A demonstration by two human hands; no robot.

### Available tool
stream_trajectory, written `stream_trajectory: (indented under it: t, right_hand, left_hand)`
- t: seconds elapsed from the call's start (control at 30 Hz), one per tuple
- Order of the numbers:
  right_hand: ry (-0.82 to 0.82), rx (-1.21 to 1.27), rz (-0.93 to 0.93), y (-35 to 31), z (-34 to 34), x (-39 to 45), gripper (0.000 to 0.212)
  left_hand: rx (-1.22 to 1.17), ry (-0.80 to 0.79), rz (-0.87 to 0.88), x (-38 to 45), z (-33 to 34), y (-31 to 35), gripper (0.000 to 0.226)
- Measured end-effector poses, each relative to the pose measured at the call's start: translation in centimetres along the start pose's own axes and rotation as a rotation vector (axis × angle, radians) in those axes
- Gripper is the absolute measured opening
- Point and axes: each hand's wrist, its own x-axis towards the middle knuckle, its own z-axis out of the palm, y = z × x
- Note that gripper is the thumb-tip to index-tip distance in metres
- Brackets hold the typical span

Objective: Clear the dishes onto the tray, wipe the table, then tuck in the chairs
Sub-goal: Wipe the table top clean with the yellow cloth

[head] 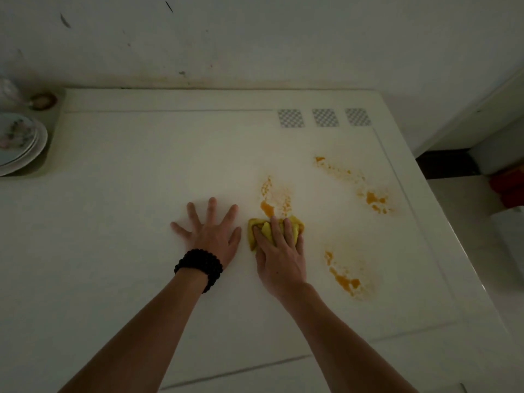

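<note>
My right hand (pixel 279 251) presses a crumpled yellow cloth (pixel 295 226) flat against the white table (pixel 127 171), just below an orange stain (pixel 273 198). Two more orange stains lie to the right, one farther back (pixel 365 191) and one nearer (pixel 347 277). My left hand (pixel 211 231) rests flat on the table with fingers spread, right beside the cloth, a black bead bracelet on its wrist. Stacked flowered plates (pixel 19 141) sit on a grey tray (pixel 54 137) at the far left edge.
A small brown bowl-like item (pixel 42 101) and a glass (pixel 8 90) stand at the back of the tray. The table's far edge meets a white wall (pixel 255 38). Past the right table edge is floor with a red object (pixel 509 188).
</note>
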Motion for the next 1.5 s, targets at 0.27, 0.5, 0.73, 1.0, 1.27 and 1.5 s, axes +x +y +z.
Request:
stream_trajectory:
  t: [0.27, 0.5, 0.73, 1.0, 1.27, 1.5]
  right_hand:
    - [-0.027, 0.014, -0.045, -0.1, -1.1, 7.3, 0.068]
    - [-0.023, 0.008, -0.072, -0.2, -1.7, 12.9, 0.066]
    - [-0.056, -0.018, -0.111, -0.7, -2.5, 20.6, 0.058]
    - [-0.085, -0.047, -0.161, -0.8, -2.9, 30.2, 0.050]
    - [-0.055, -0.043, -0.193, -0.6, -3.2, 36.2, 0.049]
    - [-0.066, -0.053, -0.223, 0.2, -4.0, 37.9, 0.048]
  left_hand:
    - [0.052, 0.027, 0.053, 6.3, -1.8, -0.5, 0.056]
    - [0.072, 0.061, 0.081, 11.3, -3.0, -0.1, 0.052]
    - [0.064, 0.070, 0.095, 17.3, -5.1, 0.1, 0.050]
    - [0.058, 0.029, 0.005, 23.2, -6.9, 0.0, 0.062]
    - [0.044, -0.117, -0.024, 26.6, -9.3, 0.6, 0.081]
    - [0.060, -0.085, -0.073, 27.2, -8.9, 1.8, 0.081]
